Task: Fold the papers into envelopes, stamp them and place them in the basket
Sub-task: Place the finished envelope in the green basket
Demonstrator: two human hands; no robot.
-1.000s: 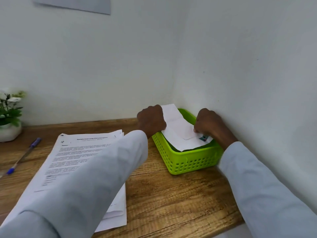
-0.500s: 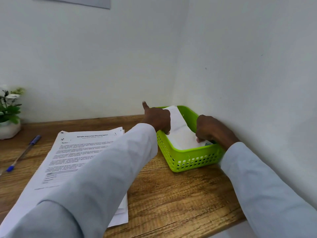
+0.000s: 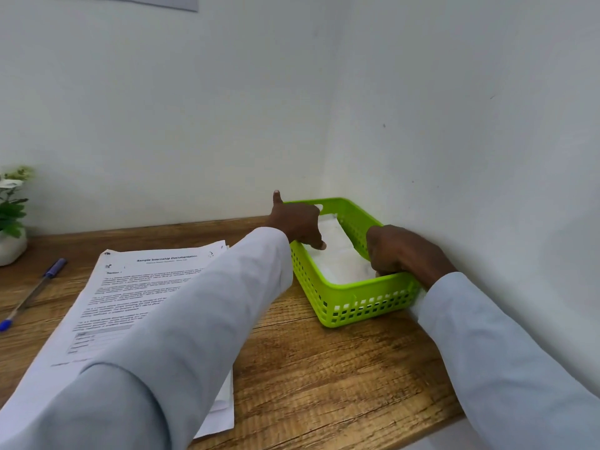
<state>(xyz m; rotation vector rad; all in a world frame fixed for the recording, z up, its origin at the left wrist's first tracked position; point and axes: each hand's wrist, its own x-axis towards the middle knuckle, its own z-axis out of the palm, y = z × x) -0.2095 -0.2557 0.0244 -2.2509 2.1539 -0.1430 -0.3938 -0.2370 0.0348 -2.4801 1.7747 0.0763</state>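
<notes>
Envelope lying flat inside the green basket, far right corner of the worktop.
I see my left hand over the basket's left rim, thumb raised, one fingertip down on the paper, gripping nothing. My right hand reaches over the near right corner; its fingers curl down onto the envelope's near end, though I cannot tell whether they pinch it. Printed papers lie left, a pen beyond.
</notes>
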